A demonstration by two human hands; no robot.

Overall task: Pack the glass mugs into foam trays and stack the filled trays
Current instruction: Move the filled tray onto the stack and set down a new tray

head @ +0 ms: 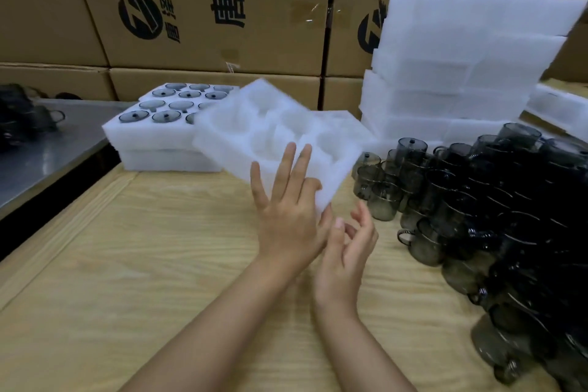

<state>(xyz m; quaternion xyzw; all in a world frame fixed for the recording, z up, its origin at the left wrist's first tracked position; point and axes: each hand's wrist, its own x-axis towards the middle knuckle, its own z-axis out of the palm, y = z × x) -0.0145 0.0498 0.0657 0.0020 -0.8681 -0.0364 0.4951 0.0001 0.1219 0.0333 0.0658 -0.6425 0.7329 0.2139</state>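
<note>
An empty white foam tray [270, 134] with round pockets hangs tilted above the wooden table [143, 248], blurred by motion. My left hand [289, 210] grips its near corner, thumb under and fingers spread on top. My right hand [346, 248] hovers just below that corner with its fingers curled apart, holding nothing. Behind the tray, a filled foam tray [152, 130] of smoky glass mugs rests on another tray. A large heap of dark glass mugs [493, 216] covers the right side of the table.
A tall stack of empty foam trays [461, 67] stands at the back right. Printed cardboard boxes [206, 9] wall off the rear. A grey metal surface [47, 149] with more dark mugs [22, 118] lies to the left.
</note>
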